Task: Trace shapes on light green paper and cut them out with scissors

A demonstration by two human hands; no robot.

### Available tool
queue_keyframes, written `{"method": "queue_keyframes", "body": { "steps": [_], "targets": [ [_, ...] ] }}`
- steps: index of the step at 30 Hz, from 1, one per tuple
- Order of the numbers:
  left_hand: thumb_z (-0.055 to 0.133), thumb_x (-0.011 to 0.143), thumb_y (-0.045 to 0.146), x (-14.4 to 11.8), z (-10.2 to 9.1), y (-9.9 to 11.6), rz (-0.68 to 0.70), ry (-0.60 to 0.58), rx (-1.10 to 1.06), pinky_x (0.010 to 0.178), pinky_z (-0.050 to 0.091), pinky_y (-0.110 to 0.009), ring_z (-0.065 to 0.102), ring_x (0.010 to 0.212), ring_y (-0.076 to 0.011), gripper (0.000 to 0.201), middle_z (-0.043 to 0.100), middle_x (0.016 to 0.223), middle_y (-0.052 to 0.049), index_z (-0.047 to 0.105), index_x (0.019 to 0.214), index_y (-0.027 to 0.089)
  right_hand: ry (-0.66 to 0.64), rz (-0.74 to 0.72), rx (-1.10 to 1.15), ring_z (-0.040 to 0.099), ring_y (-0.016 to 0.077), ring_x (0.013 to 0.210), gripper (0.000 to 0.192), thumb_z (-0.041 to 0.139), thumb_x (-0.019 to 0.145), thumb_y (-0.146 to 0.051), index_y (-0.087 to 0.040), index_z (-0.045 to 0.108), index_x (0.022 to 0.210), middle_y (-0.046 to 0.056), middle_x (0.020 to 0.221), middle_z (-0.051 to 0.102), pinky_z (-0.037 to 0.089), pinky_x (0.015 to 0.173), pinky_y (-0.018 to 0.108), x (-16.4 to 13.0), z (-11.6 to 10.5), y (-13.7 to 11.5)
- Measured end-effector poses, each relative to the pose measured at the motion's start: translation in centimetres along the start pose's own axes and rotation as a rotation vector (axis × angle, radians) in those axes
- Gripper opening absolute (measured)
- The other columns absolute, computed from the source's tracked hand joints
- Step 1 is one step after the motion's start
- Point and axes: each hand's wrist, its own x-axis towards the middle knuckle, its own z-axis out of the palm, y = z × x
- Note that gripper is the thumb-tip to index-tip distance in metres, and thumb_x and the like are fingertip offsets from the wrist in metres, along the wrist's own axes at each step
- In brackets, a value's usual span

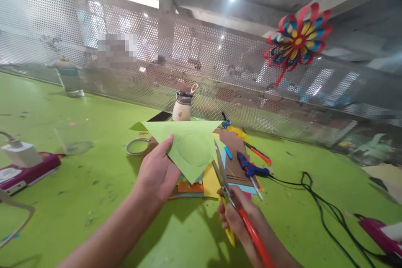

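Observation:
My left hand (158,171) pinches a piece of light green paper (191,165) by its left side, thumb on top and fingers beneath. A circle is drawn in pencil on the paper. In my right hand (240,213) is a pair of scissors (224,180) with one red and one yellow handle. Their blades are slightly parted and point up, close to the paper's right edge; whether they touch it I cannot tell. Below the paper lie coloured sheets, among them a yellow sheet (212,182) and brown cardboard (234,163).
A blue glue gun (253,168) with a black cable lies on the right. Behind the paper stands a white bottle (182,106). A tape ring (138,146), a clear cup (73,140) and a purple power strip (29,173) are leftward. A perforated screen (204,71) borders the table.

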Motion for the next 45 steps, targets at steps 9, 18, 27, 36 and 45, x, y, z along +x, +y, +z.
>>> {"method": "queue_keyframes", "body": {
  "steps": [9,18,27,36,45],
  "targets": [
    [0.042,0.093,0.016,-0.6,-0.4,-0.6,-0.042,0.039,-0.088,0.09,0.055,-0.035,0.069,0.096,-0.0233,0.036,0.072,0.108,-0.011,0.054,0.127,0.013,0.045,-0.015,0.029,0.045,0.0146,0.055,0.05,0.052,0.079,-0.067,-0.022,0.058,0.1,-0.002,0.066,0.047,0.047,0.053,0.028,0.3,1.0,0.8],
    [0.039,0.093,0.015,-0.2,-0.6,0.2,-0.06,0.097,-0.072,0.086,0.057,-0.036,0.071,0.091,-0.0239,0.035,0.074,0.1,-0.012,0.057,0.123,0.011,-0.03,0.056,0.134,0.041,0.0127,0.05,0.058,0.051,0.075,-0.073,-0.022,0.057,0.103,-0.004,0.063,0.042,0.046,0.054,0.03,0.3,-0.3,1.1],
    [0.045,0.089,0.013,0.2,-1.2,0.2,-0.203,0.102,0.024,0.08,0.059,-0.041,0.073,0.08,-0.0274,0.029,0.076,0.087,-0.014,0.063,0.11,0.005,-0.075,0.057,0.04,0.051,0.0181,0.064,0.053,0.055,0.076,-0.068,-0.021,0.058,0.102,0.001,0.072,0.05,0.046,0.06,0.032,0.0,-2.0,-0.6],
    [0.041,0.09,0.012,0.9,-1.2,1.2,-0.133,0.09,0.017,0.078,0.06,-0.038,0.073,0.078,-0.0251,0.031,0.076,0.082,-0.012,0.062,0.113,0.006,-0.075,0.025,0.019,0.051,0.0181,0.065,0.053,0.054,0.076,-0.069,-0.024,0.056,0.105,0.003,0.078,0.055,0.045,0.065,0.035,-0.7,-2.1,-0.7],
    [0.048,0.086,0.011,0.3,-1.3,0.7,-0.282,0.041,0.091,0.077,0.06,-0.039,0.073,0.079,-0.0293,0.029,0.076,0.082,-0.015,0.065,0.109,0.006,-0.133,-0.005,-0.045,0.053,0.0184,0.063,0.051,0.049,0.082,-0.065,-0.019,0.056,0.102,0.004,0.074,0.056,0.044,0.055,0.031,-0.5,-2.5,-1.1]
  ]
}}
